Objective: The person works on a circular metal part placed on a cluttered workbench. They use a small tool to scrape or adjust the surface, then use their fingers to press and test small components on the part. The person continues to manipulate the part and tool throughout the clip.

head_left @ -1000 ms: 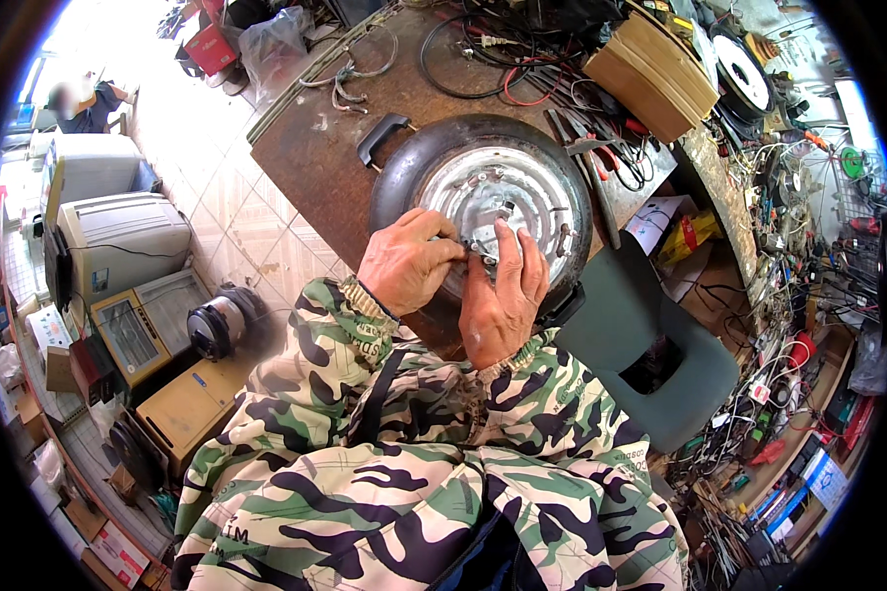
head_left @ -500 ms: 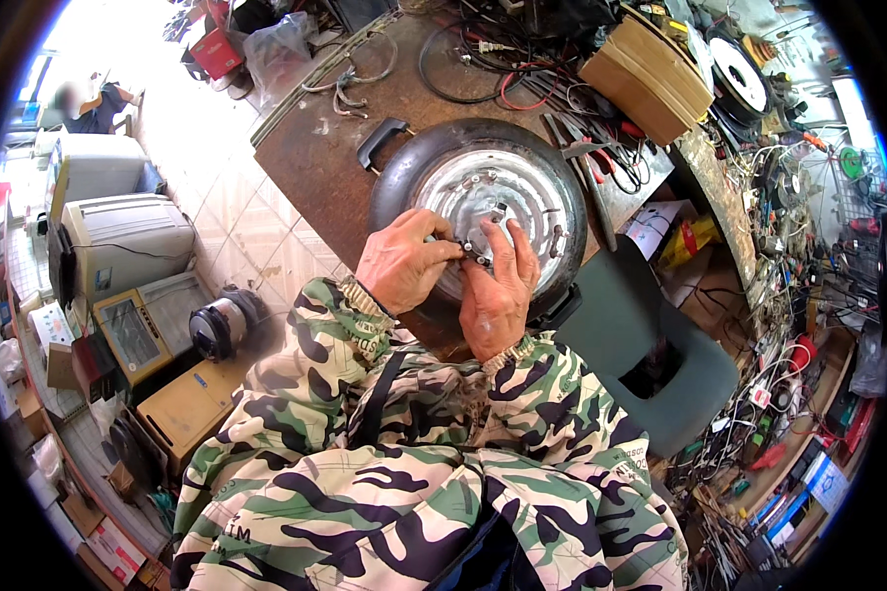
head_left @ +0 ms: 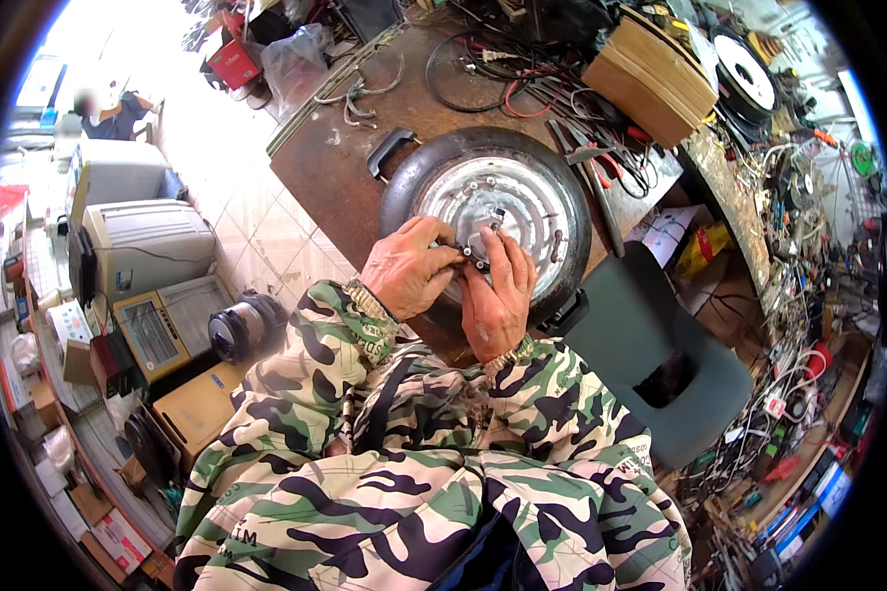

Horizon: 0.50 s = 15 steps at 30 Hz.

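A round black pan (head_left: 404, 202) lies bottom up on the workbench, its silvery ringed metal underside (head_left: 537, 222) facing me. A black handle (head_left: 392, 155) sticks out at its far left, and another handle (head_left: 565, 311) shows at its near right. My left hand (head_left: 409, 268) is closed in a pinch at a small dark fitting (head_left: 476, 258) on the near part of the underside. My right hand (head_left: 498, 305) lies close beside it, thumb at the same fitting and fingers bent together over the metal. What exactly the fingertips hold is hidden.
Pliers (head_left: 591, 158) and tangled cables (head_left: 463, 74) lie behind the pan, near a cardboard box (head_left: 650, 79). A dark green chair (head_left: 660, 345) stands at the right. Boxy appliances (head_left: 148, 246) fill the left side; a person (head_left: 113, 116) sits at the far left.
The whole view has shifted slightly, with the bench and pan now a little lower and further right in it. Both hands stay at the fitting with hardly any change in grip.
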Tool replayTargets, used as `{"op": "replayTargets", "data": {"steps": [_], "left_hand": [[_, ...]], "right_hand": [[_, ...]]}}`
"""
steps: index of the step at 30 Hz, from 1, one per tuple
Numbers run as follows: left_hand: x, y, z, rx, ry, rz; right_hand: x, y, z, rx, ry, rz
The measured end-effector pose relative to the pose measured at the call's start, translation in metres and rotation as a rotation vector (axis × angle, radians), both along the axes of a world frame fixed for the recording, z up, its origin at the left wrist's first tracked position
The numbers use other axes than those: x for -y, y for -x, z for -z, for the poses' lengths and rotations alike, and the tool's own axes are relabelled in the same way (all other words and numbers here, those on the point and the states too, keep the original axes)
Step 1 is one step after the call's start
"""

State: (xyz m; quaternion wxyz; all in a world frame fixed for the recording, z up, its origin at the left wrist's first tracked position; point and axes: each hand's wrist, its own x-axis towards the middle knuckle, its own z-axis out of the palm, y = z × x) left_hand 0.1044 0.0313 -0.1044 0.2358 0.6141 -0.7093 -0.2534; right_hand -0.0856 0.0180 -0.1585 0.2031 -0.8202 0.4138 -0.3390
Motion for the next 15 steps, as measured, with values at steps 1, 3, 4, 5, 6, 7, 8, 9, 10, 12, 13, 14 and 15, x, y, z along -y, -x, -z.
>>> {"op": "replayTargets", "data": {"steps": [1,3,4,5,6,7,8,9,10,12,13,14,15], "left_hand": [[0.003,0.001,0.003,-0.016,0.012,0.010],[0.006,0.004,0.011,-0.044,0.035,0.036],[0.005,0.004,0.010,-0.039,0.043,0.038],[0.004,0.003,0.010,-0.035,0.052,0.040],[0.003,0.002,0.008,-0.026,0.053,0.038],[0.003,0.001,0.009,-0.020,0.053,0.039],[0.003,0.001,0.010,-0.014,0.053,0.040],[0.003,0.000,0.010,-0.008,0.061,0.043],[0.004,0.001,0.011,-0.007,0.066,0.051],[0.005,0.002,0.013,-0.017,0.072,0.070],[0.006,0.001,0.012,-0.029,0.076,0.072],[0.006,0.001,0.012,-0.041,0.079,0.075],[0.005,0.001,0.012,-0.048,0.068,0.069]], "right_hand": [[0.002,0.002,0.000,-0.020,0.011,0.008],[0.002,0.006,0.000,-0.050,0.035,0.032],[0.002,0.006,-0.003,-0.042,0.044,0.035],[0.001,0.005,-0.005,-0.035,0.054,0.037],[0.001,0.004,-0.006,-0.018,0.054,0.034],[0.001,0.004,-0.004,-0.003,0.053,0.034],[0.002,0.004,-0.004,0.012,0.052,0.033],[0.002,0.005,-0.004,0.018,0.058,0.028],[0.001,0.008,-0.005,0.018,0.061,0.028],[-0.002,0.016,-0.007,0.010,0.059,0.041],[-0.006,0.022,-0.010,0.000,0.055,0.045],[-0.010,0.025,-0.013,-0.011,0.051,0.050],[-0.011,0.026,-0.016,-0.034,0.077,0.074]]}}
